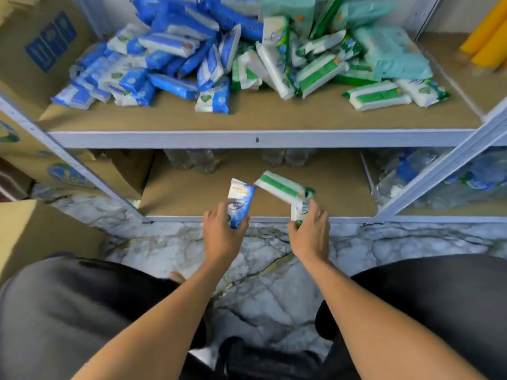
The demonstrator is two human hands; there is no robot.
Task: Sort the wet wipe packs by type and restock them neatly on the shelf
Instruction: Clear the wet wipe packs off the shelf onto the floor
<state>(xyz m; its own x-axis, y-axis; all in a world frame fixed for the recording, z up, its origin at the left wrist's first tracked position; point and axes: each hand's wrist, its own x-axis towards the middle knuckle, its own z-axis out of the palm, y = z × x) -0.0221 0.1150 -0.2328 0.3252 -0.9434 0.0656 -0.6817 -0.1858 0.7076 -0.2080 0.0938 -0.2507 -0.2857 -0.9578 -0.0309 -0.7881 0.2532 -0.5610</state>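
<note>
Far left: stacked cardboard boxes (41, 50) with blue print, pressed against the grey upright of the shelf (192, 139).

Next along, on the upper shelf board (260, 116) — a loose heap of blue wet wipe packs (153, 64), tumbled at all angles, some lying flat near the front edge.

Down in front of the lower shelf board (175, 190), over the marble floor (260, 270), the left hand (222, 231): thumb and fingers curled round a blue pack (241, 201), held upright, its top end well clear of the hand. At the back of that lower board, clear plastic bottles (197, 160), blurred.

Just beside the blue pack, a green-striped pack (282, 187), tilted, its far end up and to the left, its near end down at the right hand (311, 229). Fingers there curled round a white-and-green pack (299, 212), upright beneath the striped one and touching it. Cannot tell whether both packs are in that grip.

Back up on the upper board, right half — a heap of green wet wipe packs (310, 64), touching the blue heap in the middle, with larger teal packs (392, 50) piled behind and two green ones (378, 96) lying apart near the front.

Further right, shrink-wrapped bottles (439, 179) in the next bay, and yellow rolls (488, 37) at the top corner.
</note>
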